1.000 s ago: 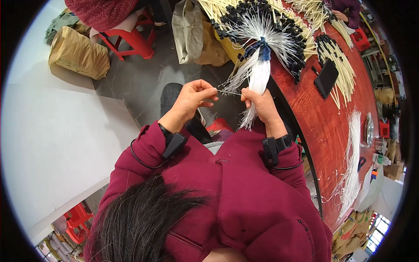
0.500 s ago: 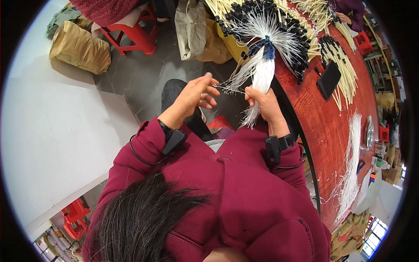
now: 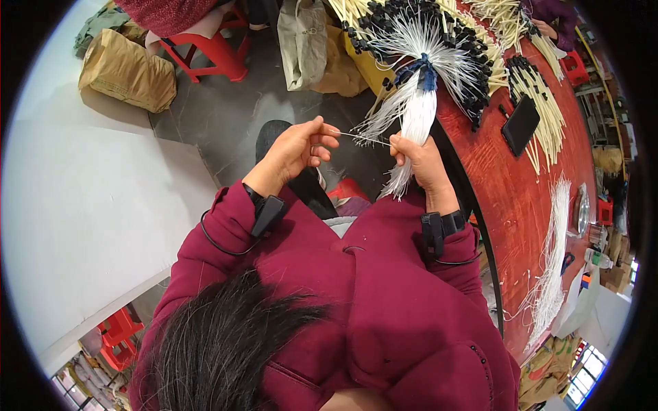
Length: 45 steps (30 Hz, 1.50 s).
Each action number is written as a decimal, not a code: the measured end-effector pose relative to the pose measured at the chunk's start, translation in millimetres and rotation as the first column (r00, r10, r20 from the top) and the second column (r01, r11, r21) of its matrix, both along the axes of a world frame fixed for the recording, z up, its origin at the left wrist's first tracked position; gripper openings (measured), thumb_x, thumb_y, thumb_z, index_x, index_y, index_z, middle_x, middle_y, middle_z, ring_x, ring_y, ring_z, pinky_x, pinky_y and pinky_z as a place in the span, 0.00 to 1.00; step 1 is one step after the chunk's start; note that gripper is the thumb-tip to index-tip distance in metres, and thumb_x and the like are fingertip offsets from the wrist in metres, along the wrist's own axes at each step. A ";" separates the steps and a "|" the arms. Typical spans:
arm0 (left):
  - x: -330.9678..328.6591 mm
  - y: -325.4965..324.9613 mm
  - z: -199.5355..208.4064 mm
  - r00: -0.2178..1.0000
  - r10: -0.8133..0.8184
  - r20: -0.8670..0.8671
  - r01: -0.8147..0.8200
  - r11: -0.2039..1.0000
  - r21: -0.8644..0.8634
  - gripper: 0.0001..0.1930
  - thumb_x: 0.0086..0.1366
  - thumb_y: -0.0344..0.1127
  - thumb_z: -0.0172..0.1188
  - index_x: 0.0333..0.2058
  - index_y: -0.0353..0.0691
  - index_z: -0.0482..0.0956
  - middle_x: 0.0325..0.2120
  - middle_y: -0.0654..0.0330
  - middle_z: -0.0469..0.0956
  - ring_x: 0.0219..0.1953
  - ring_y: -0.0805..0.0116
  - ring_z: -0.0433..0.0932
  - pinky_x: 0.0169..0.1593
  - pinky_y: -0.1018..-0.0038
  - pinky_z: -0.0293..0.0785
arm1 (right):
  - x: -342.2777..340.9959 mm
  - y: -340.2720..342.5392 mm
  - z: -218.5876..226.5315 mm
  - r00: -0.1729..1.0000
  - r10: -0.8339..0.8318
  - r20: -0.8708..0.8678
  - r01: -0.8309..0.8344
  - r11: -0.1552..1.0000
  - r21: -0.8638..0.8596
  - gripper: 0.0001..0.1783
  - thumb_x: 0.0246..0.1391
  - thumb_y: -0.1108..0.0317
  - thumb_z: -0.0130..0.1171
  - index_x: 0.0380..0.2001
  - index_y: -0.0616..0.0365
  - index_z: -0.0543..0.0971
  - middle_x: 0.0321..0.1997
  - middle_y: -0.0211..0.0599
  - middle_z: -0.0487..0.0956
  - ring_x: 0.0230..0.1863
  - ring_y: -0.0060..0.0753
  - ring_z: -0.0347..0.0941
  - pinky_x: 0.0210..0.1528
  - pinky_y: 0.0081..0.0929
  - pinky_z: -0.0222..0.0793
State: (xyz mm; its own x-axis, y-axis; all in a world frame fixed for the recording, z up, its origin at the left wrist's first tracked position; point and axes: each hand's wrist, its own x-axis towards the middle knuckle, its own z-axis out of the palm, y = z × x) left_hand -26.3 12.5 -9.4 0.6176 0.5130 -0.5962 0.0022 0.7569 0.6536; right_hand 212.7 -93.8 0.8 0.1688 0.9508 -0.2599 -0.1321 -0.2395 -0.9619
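Observation:
In front of my lap, my right hand [image 3: 421, 163] is closed around the lower part of a thick bundle of white strings [image 3: 417, 118]. A dark blue cloth band [image 3: 425, 71] ties the bundle higher up, and its loose ends fan out over the table. My left hand [image 3: 300, 146] pinches the end of a single white string [image 3: 362, 138] between thumb and forefinger, its other fingers curled. That string runs taut across the gap to my right thumb and forefinger. Loose strands hang beside the bundle.
A red wooden table [image 3: 504, 205] curves along my right, with cream sticks with black ends [image 3: 538, 103], a black phone [image 3: 520, 126] and another white string bundle [image 3: 552, 267] on it. A white panel [image 3: 103, 205] stands at left. Bags and a red stool [image 3: 209, 55] are ahead; another person's hand [image 3: 545, 29] shows far right.
My left fingers, spread around the string before, have closed into a pinch on its end. The string is now pulled straighter. My right hand keeps its hold on the bundle.

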 end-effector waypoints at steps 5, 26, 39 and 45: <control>6.6 -5.0 16.3 0.997 0.030 -0.067 -0.022 0.994 0.109 0.13 0.65 0.44 0.56 0.35 0.38 0.77 0.23 0.67 0.76 0.19 0.79 0.73 0.19 0.85 0.63 | -1.0 0.0 -0.1 1.000 -0.003 -0.005 0.003 1.000 0.006 0.08 0.50 0.67 0.58 0.23 0.58 0.75 0.19 0.27 0.73 0.18 0.17 0.64 0.24 0.17 0.59; -20.9 3.4 -22.7 0.961 -0.088 0.262 0.150 0.962 -0.227 0.09 0.64 0.38 0.56 0.28 0.41 0.71 0.18 0.71 0.65 0.15 0.83 0.60 0.15 0.86 0.53 | -6.1 2.4 -8.8 0.988 -0.096 -0.125 0.098 0.995 0.009 0.09 0.51 0.65 0.61 0.25 0.58 0.76 0.21 0.30 0.75 0.19 0.18 0.66 0.24 0.16 0.61; 52.4 -53.8 -0.2 0.948 -0.207 -0.240 0.316 0.577 0.753 0.07 0.57 0.32 0.62 0.31 0.34 0.79 0.23 0.64 0.77 0.24 0.80 0.72 0.28 0.82 0.69 | -11.5 -0.2 -10.7 0.910 0.020 -0.414 0.027 0.994 0.108 0.16 0.56 0.59 0.55 0.30 0.64 0.78 0.29 0.36 0.79 0.31 0.25 0.71 0.40 0.24 0.66; 50.9 -51.1 9.7 0.953 -0.268 -0.142 0.301 0.775 0.556 0.06 0.58 0.32 0.61 0.30 0.36 0.78 0.21 0.66 0.75 0.19 0.83 0.68 0.22 0.84 0.64 | -10.2 -0.2 -5.8 0.892 0.005 -0.451 0.040 0.995 0.090 0.15 0.56 0.60 0.55 0.31 0.64 0.79 0.32 0.39 0.80 0.31 0.25 0.71 0.40 0.23 0.67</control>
State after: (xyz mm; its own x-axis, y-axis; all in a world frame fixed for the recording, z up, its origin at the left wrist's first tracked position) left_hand 24.6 -38.5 0.3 0.7660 0.5732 -0.2909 0.2041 0.2122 0.9557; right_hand 202.5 -94.0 -5.0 0.0717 0.9725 -0.2214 -0.5597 -0.1445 -0.8160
